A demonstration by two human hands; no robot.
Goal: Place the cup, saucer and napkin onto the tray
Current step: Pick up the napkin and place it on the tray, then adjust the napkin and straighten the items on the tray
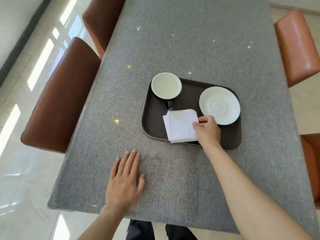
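A dark brown tray [188,99] lies on the grey table. In its far left corner stands the cup [166,85], white inside and black outside, its handle pointing toward me. The white saucer [219,105] rests on the tray's right side. A folded white napkin [180,125] lies on the near part of the tray, its near edge over the rim. My right hand [207,129] pinches the napkin's right edge between thumb and fingers. My left hand [125,179] lies flat, palm down, on the table near its front edge, holding nothing.
The grey cloth-covered table [173,49] stretches far ahead. Brown leather chairs [58,101] stand along the left side, orange ones [297,47] along the right. A glossy tiled floor surrounds the table.
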